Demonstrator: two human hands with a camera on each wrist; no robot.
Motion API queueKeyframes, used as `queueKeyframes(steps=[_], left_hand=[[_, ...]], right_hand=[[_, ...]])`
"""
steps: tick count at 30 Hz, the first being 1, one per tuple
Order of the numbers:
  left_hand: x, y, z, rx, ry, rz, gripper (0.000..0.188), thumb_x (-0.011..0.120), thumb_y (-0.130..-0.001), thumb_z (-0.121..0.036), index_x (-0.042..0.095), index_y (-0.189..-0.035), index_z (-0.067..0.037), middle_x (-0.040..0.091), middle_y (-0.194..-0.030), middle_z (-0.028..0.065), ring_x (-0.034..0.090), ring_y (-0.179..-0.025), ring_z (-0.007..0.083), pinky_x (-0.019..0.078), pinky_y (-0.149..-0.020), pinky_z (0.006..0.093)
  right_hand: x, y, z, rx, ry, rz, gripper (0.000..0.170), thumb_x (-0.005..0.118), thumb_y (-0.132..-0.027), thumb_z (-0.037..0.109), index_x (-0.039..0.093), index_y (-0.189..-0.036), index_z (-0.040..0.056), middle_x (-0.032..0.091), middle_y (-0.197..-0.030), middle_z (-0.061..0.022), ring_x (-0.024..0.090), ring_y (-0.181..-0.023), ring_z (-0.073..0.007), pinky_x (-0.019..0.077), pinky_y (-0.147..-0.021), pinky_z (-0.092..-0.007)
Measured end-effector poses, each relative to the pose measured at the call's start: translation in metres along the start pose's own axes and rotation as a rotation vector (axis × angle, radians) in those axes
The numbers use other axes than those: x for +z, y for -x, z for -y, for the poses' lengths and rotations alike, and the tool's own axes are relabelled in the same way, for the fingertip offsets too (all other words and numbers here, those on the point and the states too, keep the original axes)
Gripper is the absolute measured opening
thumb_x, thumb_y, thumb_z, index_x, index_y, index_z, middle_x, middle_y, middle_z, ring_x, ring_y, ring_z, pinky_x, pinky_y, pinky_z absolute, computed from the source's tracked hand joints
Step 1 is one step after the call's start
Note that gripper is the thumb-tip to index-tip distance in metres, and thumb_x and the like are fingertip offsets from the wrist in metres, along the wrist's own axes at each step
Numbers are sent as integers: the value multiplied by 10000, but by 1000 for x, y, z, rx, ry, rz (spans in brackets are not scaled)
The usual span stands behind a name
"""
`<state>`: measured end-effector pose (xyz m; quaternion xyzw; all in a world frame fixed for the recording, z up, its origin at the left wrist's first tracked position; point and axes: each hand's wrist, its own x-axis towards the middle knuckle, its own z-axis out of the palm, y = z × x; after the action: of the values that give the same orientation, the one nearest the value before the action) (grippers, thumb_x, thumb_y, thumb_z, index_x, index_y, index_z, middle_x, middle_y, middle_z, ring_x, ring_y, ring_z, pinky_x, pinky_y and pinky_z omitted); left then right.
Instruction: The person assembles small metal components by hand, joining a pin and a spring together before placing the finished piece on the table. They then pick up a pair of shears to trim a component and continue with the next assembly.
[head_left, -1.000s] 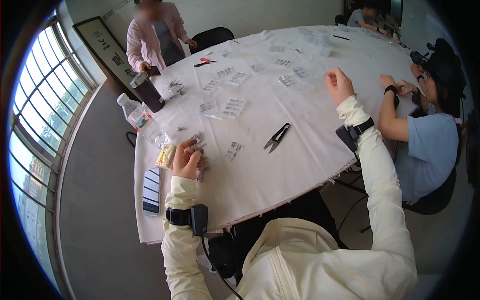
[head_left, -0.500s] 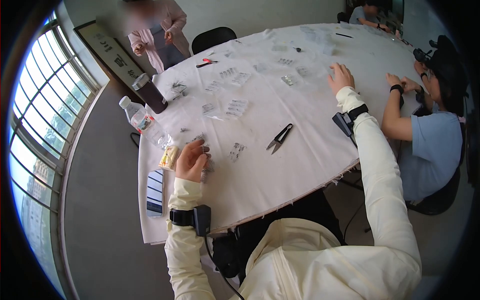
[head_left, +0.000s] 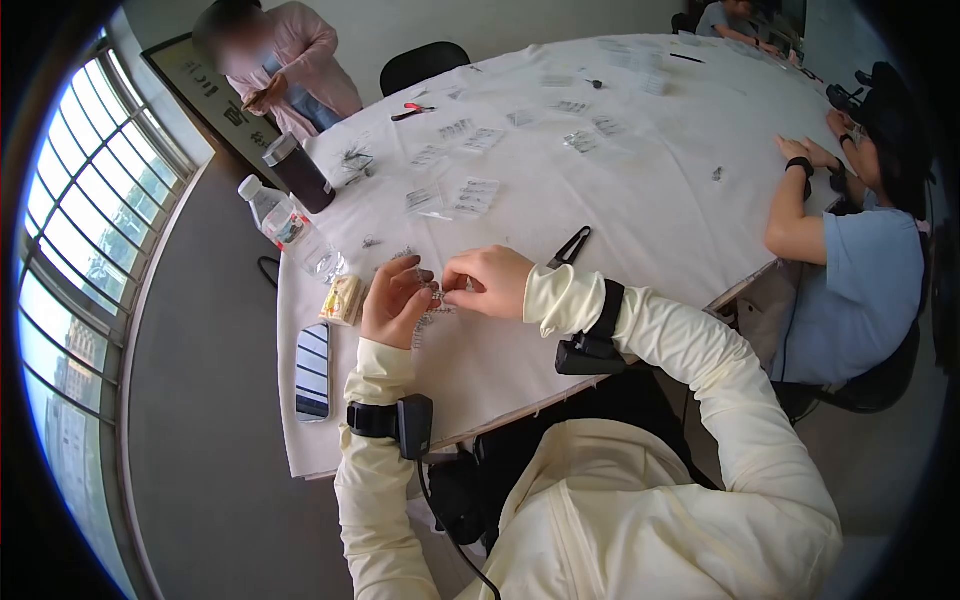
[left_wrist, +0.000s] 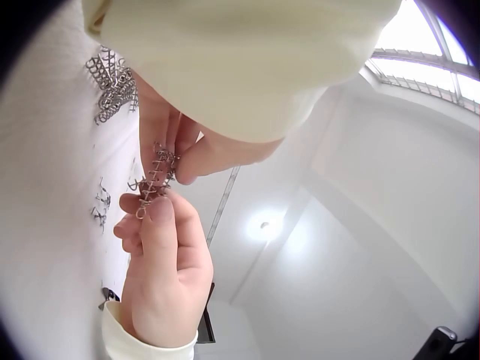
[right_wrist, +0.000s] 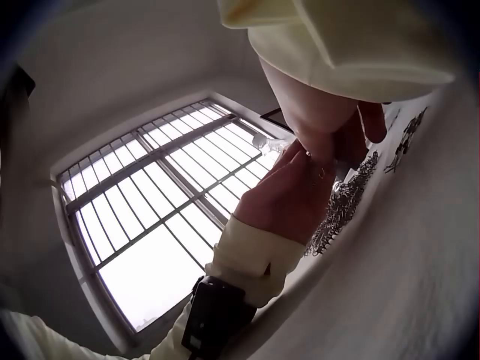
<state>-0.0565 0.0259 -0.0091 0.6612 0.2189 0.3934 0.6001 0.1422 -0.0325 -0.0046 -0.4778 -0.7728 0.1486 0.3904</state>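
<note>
Thin, spiky coils of grey metal wire point(left_wrist: 156, 176) are between my two hands. My left hand point(head_left: 392, 302) holds them with bent fingers, beside a heap of similar coils point(left_wrist: 112, 86) on the white cloth. From the right comes my right hand point(head_left: 492, 280), its thumb and fingertips pinching the near end of a wire coil, as the left wrist view shows. Part of the heap is hidden behind the hands in the head view. Black thread snips point(head_left: 570, 246) lie just beyond my right wrist, partly covered by the sleeve.
A phone point(head_left: 313, 372), a small yellow-white packet point(head_left: 342, 300), a water bottle point(head_left: 290, 230) and a dark flask point(head_left: 302, 172) line the left edge. Clear packs of small pieces point(head_left: 476, 195) lie farther back. People are at the table's far left and right.
My right hand has come from the far right across the table to my left hand. A small dark piece now shows on the cloth near where it was.
</note>
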Motion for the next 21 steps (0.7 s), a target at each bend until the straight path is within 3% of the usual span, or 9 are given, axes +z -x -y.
queueKeyframes(steps=[7,10,15,21], left_hand=[[9,4,-6,2,-109,46,560,591,-850,42,399,-1368,-45,571,-1057,63,583,-939,131,504,-794,263],[9,6,-7,-31,-132,-28,550,619,-854,0,414,-1361,-63,593,-1010,46,591,-901,109,488,-730,228],[2,0,0,-59,-239,-47,311,582,-910,-71,526,-1208,-1,633,-945,26,589,-816,85,455,-663,207],[7,1,-4,-10,-199,-20,238,558,-934,-95,568,-1143,17,639,-947,31,570,-780,72,459,-662,212]], right_hand=[[2,2,-2,140,-191,-96,161,675,-843,157,618,-886,12,648,-716,-79,614,-648,-161,487,-622,-301],[3,4,-5,162,-161,-137,148,666,-854,145,617,-883,9,645,-704,-75,612,-648,-146,482,-620,-293],[5,5,-8,181,-206,-156,146,674,-849,141,624,-888,9,649,-708,-74,600,-640,-144,486,-633,-287],[7,5,-7,128,-192,-92,178,692,-844,178,638,-893,17,658,-731,-71,602,-668,-143,488,-652,-282]])
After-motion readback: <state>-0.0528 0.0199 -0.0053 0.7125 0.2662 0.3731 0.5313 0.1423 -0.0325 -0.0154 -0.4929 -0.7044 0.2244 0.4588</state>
